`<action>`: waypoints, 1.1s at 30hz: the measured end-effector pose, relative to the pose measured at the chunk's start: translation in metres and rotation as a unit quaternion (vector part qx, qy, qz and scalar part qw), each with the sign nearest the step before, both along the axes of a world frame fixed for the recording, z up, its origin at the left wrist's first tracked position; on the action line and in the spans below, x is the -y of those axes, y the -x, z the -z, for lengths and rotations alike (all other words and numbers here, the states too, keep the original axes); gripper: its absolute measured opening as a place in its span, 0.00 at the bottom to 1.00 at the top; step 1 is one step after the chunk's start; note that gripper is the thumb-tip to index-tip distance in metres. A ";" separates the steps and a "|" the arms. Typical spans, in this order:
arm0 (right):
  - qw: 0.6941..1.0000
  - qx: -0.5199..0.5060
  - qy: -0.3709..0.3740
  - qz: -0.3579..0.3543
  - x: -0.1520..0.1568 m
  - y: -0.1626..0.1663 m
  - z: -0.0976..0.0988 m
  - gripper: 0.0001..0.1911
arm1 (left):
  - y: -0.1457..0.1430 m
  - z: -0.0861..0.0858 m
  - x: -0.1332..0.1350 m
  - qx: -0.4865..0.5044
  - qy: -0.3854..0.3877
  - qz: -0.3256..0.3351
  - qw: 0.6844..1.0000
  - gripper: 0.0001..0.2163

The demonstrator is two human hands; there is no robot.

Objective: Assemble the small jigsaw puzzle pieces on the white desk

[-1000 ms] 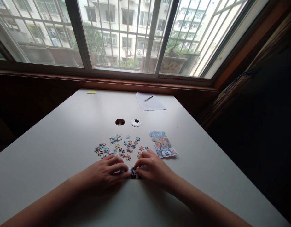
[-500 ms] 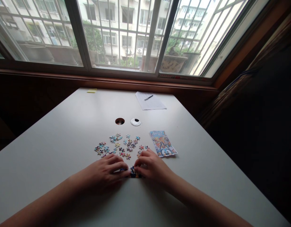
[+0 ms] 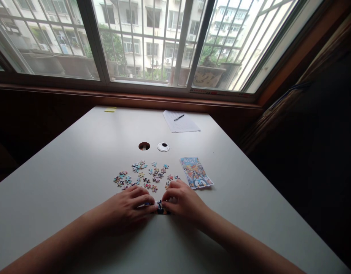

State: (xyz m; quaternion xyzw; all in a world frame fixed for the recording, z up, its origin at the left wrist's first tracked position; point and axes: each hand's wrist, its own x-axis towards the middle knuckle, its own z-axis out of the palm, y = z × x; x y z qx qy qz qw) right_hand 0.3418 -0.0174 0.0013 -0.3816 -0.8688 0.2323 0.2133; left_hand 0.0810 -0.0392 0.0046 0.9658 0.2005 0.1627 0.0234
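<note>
A small joined jigsaw section (image 3: 163, 211) in dark blue and orange lies flat at the near middle of the table, partly hidden under both hands. My left hand (image 3: 131, 202) grips its left side with curled fingers, the fingertips pressing on it. From the right, my right hand (image 3: 183, 198) pinches a dark jigsaw piece (image 3: 160, 204) between thumb and fingers at the section's upper edge. Loose jigsaw pieces (image 3: 156, 176) of many colours lie scattered just beyond both hands, some partly covered by the fingers.
Right of the loose pieces lies a picture sheet (image 3: 196, 171) with cartoon figures. Farther back are a round table hole (image 3: 144, 146), a metal cover (image 3: 163, 147), papers (image 3: 186, 125) with a pen (image 3: 179, 117), and a yellow note (image 3: 110, 109). A barred window stands behind the white table (image 3: 64, 171).
Both hands stay at the jigsaw section in nearly the same pose. The view has shifted very slightly; the loose pieces have not moved.
</note>
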 end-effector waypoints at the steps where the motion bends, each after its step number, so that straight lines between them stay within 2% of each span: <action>1: 1.000 0.002 -0.005 -0.006 0.000 -0.001 -0.001 0.04 | 0.000 0.001 0.000 0.000 0.002 0.000 1.000 0.19; 9: 0.995 0.016 -0.077 -0.065 0.000 -0.017 -0.012 0.07 | 0.001 0.002 0.000 0.002 0.005 0.004 1.000 0.19; 16: 0.983 0.083 -0.130 -0.103 0.003 -0.020 -0.011 0.08 | 0.000 0.001 0.001 -0.006 0.008 0.001 1.000 0.18; 33: 0.974 0.127 -0.149 -0.111 0.011 -0.016 -0.007 0.11 | 0.003 0.004 -0.001 0.012 -0.001 0.009 1.000 0.20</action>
